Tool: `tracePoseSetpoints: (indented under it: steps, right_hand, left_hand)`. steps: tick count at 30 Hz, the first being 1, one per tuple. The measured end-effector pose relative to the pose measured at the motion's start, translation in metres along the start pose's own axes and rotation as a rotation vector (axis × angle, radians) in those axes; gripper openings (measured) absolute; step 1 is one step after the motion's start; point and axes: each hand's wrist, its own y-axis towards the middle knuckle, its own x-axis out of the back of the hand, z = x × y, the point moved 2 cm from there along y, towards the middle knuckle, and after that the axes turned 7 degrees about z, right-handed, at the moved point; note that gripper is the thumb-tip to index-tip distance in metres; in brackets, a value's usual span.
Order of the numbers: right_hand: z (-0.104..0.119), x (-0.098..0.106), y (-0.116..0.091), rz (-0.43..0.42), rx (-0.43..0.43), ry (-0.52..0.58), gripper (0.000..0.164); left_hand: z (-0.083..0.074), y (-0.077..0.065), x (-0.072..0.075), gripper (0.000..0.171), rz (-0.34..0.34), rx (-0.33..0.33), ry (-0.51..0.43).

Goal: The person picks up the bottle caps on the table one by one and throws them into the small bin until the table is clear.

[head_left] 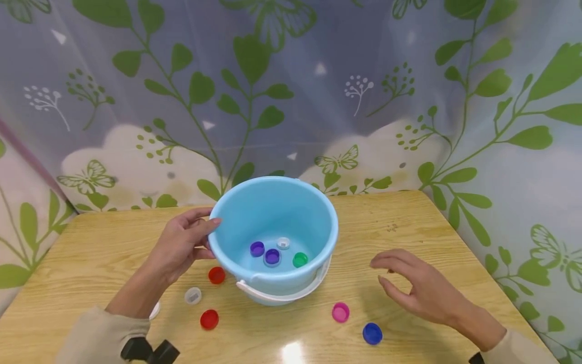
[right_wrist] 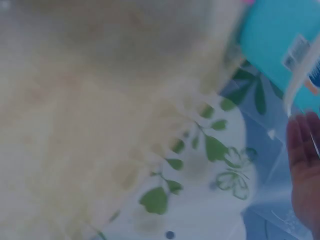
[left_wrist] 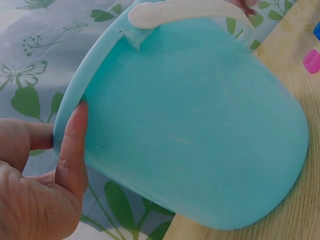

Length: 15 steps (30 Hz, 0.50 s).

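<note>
A light blue bucket (head_left: 273,212) with a white handle (head_left: 286,294) stands on the table. My left hand (head_left: 184,245) grips its left rim between thumb and fingers, which the left wrist view shows up close at the bucket rim (left_wrist: 75,85). Inside, on the bottom, lie several bottle caps: purple caps (head_left: 257,248), a white cap (head_left: 283,243) and a green cap (head_left: 300,260). Off to the right, my right hand (head_left: 423,288) hovers over the table with loosely bent fingers, holding nothing. Nearest to it lie a blue cap (head_left: 372,333) and a pink cap (head_left: 340,312).
Left of the bucket, the wooden table (head_left: 409,227) bears a red cap (head_left: 216,275), another red cap (head_left: 209,319) and a white cap (head_left: 193,296). A further white cap (head_left: 155,310) is partly hidden by my left forearm. Leaf-printed cloth (head_left: 282,101) hangs behind and beside the table.
</note>
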Motion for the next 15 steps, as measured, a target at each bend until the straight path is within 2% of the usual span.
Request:
tracePoseSetpoints:
  steps: [4,7,12,15]
  right_hand:
    - [0.005,-0.019,-0.021,0.104,0.023,0.009,0.042]
    - [0.010,-0.029,-0.031,0.211,0.015,0.031,0.035]
    - [0.014,-0.040,-0.039,0.442,-0.091,0.101,0.027]
    - [0.016,-0.044,-0.041,0.530,-0.130,0.163,0.025]
  left_hand:
    - [-0.001,-0.001,0.000,0.053,0.000,0.001,-0.003]
    - [-0.002,-0.001,0.000,0.053,-0.002,0.002,-0.008]
    - [-0.001,-0.001,0.001,0.053,-0.001,0.000,-0.013]
    - [0.000,0.000,0.001,0.053,0.003,0.000,-0.010]
